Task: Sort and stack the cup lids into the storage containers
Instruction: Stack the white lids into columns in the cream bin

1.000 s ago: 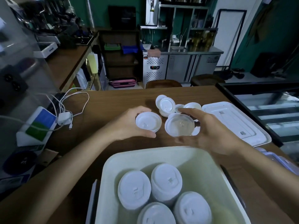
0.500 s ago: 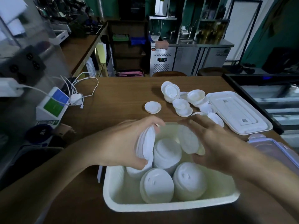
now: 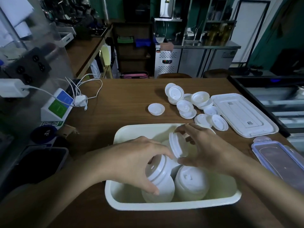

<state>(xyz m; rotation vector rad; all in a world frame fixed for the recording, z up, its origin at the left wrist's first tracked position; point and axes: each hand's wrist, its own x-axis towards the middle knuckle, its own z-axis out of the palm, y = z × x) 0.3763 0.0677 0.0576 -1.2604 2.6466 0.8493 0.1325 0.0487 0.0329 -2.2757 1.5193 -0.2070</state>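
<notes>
My left hand (image 3: 136,162), grip curled round a lid stack (image 3: 160,176) at 7 o'clock in the container (image 3: 164,206), my right hand (image 3: 209,153), grip pinching a tilted lid (image 3: 176,147), possibly two, loose lids (image 3: 189,104) at 1 o'clock.

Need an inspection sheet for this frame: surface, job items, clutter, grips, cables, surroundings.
Surface: wooden table, dimly lit.
Job's things: cream bin holds upright lid stacks; loose lids piled beyond it, a lone lid apart to their left.
Clutter: white bin cover and clear snap lid at right; QR stand at left.
Grips: left hand curls round the front-left stack; right hand pinches a tilted lid above the bin.
Cables: white charger cable looped at left, apart from the bin.
Surroundings: steel counter fridge behind the table.
</notes>
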